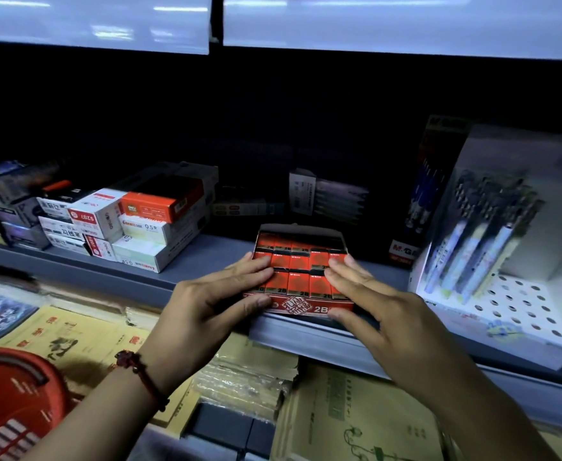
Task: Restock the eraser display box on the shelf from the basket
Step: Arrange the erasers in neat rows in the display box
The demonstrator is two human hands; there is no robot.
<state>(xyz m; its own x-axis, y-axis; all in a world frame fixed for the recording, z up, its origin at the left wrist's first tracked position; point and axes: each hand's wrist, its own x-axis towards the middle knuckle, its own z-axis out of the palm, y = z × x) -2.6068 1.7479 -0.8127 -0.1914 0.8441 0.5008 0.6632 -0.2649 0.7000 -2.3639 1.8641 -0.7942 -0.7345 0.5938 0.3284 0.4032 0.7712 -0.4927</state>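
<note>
Red basket [10,410] low left — above it, left hand [213,304] and right hand [369,304] lie flat, fingers straight, pressing the red erasers [298,282] packed in the display box [301,307] at the front of the shelf [206,257], thumbs against its front wall — stacked cartons [146,227] behind, left

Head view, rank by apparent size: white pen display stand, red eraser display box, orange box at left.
1. white pen display stand
2. red eraser display box
3. orange box, farther back, so real size unsure
</note>
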